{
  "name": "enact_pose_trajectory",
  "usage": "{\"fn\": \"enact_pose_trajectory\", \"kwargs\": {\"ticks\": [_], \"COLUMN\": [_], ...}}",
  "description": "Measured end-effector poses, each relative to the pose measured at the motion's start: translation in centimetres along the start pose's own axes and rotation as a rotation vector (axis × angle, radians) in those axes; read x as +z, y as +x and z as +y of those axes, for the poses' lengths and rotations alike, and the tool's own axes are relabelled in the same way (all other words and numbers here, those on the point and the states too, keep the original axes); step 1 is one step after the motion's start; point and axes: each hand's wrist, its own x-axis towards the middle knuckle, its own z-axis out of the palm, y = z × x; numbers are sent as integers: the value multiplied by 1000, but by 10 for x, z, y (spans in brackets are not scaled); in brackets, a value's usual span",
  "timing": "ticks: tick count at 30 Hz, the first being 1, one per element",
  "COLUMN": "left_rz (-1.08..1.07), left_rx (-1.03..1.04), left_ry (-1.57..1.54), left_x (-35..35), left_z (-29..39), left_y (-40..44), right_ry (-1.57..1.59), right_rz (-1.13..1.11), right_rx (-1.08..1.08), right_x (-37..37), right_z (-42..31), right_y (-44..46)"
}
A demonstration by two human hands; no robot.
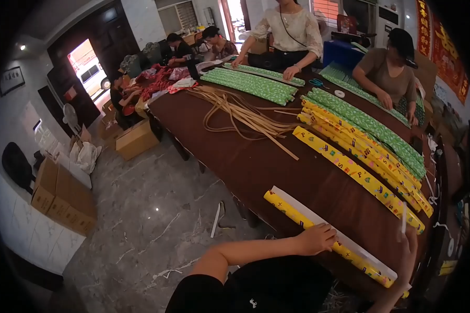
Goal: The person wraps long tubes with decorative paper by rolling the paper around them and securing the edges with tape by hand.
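In front of me, along the table's near edge, lies a partly rolled sheet of yellow printed wrapping paper (352, 254), its white underside showing along the far side. My left hand (317, 239) is on the middle of this roll, fingers curled over it. My right hand (410, 253) is raised off the right end of the roll, with a narrow whitish strip (403, 221), tape-like, upright at its fingertips. Just beyond, a separate yellow wrapping paper roll (357, 177) lies flattened on the brown table (235, 167).
More yellow rolls (360, 148) and green rolls (250, 85) lie across the table. Brown paper strips (250, 117) are heaped at its middle. Blue scissors (316, 82) and a white tape roll (339, 94) rest farther back. Two people work opposite; others sit behind. A cardboard box (136, 140) stands on the floor.
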Motion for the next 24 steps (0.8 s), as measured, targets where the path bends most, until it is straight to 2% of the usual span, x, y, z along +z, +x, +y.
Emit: {"fn": "enact_pose_trajectory", "kwargs": {"ticks": [1, 3, 4, 6, 7, 9, 12, 16, 18, 24], "left_rz": [1, 14, 4, 54, -9, 0, 29, 11, 23, -111], "left_rx": [-4, -18, 13, -4, -80, -61, -36, -45, -31, -87], "left_ry": [19, 63, 47, 83, 61, 51, 64, 59, 87, 28], "left_x": [-2, 4, 8, 13, 12, 10, 5, 2, 0, -14], "left_z": [1, 3, -1, -3, 1, 3, 3, 3, 3, 6], "left_y": [1, -2, -3, -6, -9, -9, -6, -6, -6, 2], "right_ry": [179, 860, 930, 859, 811, 968, 995, 1020, 1129, 1057], "right_rz": [-289, -606, -727, -924, -1031, -1149, -1227, -1195, -1254, -1166], "right_rx": [68, 339, 437, 540, 586, 681, 660, 668, 663, 634], "right_x": [4, 74, 101, 154, 176, 210, 241, 249, 247, 257], "right_z": [22, -20, -21, -22, -25, -23, -13, 13, 13, 17], "right_y": [10, 16, 24, 40, 48, 60, 63, 56, 55, 50]}}
